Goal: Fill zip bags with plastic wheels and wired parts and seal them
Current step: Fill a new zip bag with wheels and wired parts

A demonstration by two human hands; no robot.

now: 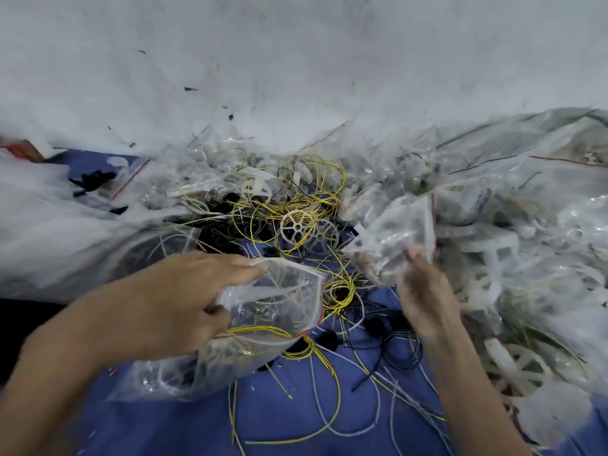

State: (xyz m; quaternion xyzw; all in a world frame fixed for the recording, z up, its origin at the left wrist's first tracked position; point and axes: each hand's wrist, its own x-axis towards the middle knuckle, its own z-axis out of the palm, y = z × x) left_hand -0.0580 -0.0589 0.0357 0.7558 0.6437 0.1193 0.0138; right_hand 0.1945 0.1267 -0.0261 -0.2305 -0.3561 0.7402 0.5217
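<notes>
Head cam: your left hand (164,304) pinches the clear red-striped zip bag (283,291) open for loading; right hand (424,291) is too blurry to tell.

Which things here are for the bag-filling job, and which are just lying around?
For the job: open zip bag, held by left hand; white wheels; yellow wires; second zip bag near right hand.
Just lying about: blue cloth; orange thing at far left.
</notes>
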